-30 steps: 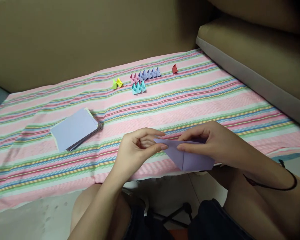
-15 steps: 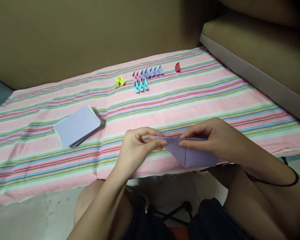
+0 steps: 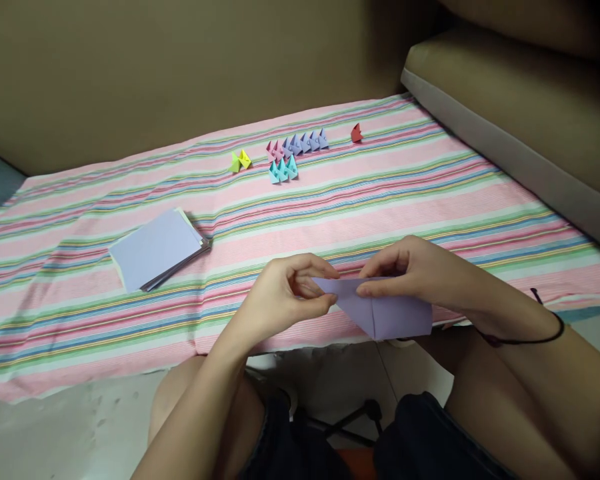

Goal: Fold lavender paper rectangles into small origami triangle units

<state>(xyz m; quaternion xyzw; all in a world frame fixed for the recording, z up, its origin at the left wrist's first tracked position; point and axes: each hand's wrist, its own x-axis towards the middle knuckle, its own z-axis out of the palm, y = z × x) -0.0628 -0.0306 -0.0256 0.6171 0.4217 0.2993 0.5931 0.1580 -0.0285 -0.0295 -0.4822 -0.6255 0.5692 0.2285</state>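
A folded sheet of purple paper (image 3: pixel 395 317) with an upright crease is held up over the near edge of the cloth. My right hand (image 3: pixel 415 270) pinches its top edge between thumb and fingers, the thumb lying on the near face. At the pointed left corner of the paper is my left hand (image 3: pixel 287 293), thumb and index finger spread apart around that corner. Its thumb tip lies close to the slanted edge; I cannot tell whether it touches.
A striped cloth (image 3: pixel 380 200) covers the surface. On it lie a stack of paper (image 3: pixel 155 247), small yellow folded pieces (image 3: pixel 240 161), a purple row (image 3: pixel 305 142) beside pink pieces (image 3: pixel 275 151), turquoise pieces (image 3: pixel 283 171) and a red piece (image 3: pixel 357 133). A brown cushion (image 3: pixel 520 107) borders the right.
My left thumb and index finger have parted from their pinch on the paper's left corner. The paper has tipped slightly, its lower point a little lower. My right hand keeps its grip.
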